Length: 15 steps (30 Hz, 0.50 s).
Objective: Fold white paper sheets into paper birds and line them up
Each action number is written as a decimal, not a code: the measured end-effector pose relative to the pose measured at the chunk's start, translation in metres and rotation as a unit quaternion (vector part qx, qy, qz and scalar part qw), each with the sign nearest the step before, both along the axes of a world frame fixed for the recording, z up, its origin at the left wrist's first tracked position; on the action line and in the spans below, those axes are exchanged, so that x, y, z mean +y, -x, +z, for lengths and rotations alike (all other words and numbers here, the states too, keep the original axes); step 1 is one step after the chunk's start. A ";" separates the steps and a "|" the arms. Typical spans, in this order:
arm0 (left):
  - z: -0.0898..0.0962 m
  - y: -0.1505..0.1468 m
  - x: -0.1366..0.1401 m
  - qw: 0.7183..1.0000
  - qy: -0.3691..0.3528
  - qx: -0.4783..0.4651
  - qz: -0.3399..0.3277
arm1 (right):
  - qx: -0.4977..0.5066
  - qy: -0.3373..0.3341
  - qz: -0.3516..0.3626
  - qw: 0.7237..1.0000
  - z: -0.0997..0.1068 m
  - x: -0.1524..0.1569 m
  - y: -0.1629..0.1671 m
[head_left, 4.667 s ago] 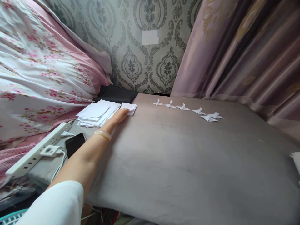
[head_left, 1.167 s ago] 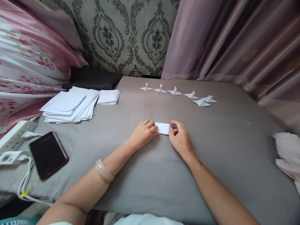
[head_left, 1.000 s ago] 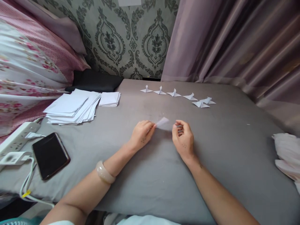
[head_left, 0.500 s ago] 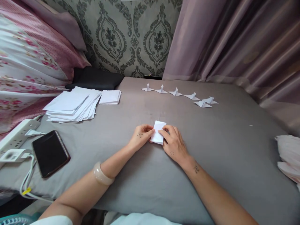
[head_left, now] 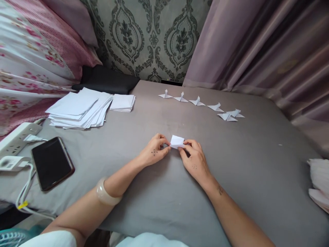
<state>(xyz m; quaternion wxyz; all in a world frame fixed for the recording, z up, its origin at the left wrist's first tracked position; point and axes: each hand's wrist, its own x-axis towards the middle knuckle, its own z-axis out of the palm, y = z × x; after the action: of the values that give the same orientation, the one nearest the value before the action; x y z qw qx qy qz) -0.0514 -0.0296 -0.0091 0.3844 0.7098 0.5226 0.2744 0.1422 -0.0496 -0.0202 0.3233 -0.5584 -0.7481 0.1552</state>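
Note:
A small folded sheet of white paper [head_left: 177, 140] is between my two hands, just above the grey cloth surface [head_left: 154, 192]. Its near part is bent up toward the far part, with a crease along the near side. My left hand [head_left: 156, 150] pinches the paper's left edge between thumb and fingers. At the right edge, my right hand [head_left: 193, 157] grips it with thumb and forefinger. Beyond my hands stand several folded paper birds [head_left: 197, 101] in a slanting row toward the right.
On the left lie a large stack of white paper [head_left: 77, 108] and a smaller stack [head_left: 122, 103]. A phone [head_left: 52, 163], a power strip [head_left: 19, 140] and white cables are nearer. A black cushion-like item [head_left: 108, 79] rests behind the stacks. Crumpled pale cloth [head_left: 318, 181] is at far right.
The paper stood as a tall rectangle; now its near half is bent up, so it looks shorter. Both hands have shifted their hold to its sides. The whole view has tilted slightly.

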 end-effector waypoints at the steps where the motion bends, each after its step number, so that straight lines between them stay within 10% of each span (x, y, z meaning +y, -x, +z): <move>1: -0.001 -0.002 0.001 1.000 -0.004 -0.002 0.015 | 0.002 0.002 -0.011 1.000 0.000 0.001 0.001; 15: -0.004 -0.020 0.006 0.989 -0.039 0.101 0.102 | -0.020 0.031 -0.090 0.995 -0.005 0.009 0.003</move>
<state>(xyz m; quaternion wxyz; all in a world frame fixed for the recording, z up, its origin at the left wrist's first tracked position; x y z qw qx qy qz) -0.0311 -0.0236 -0.0132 0.2716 0.6913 0.6174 0.2590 0.1396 -0.0403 -0.0250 0.3034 -0.6363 -0.6957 0.1379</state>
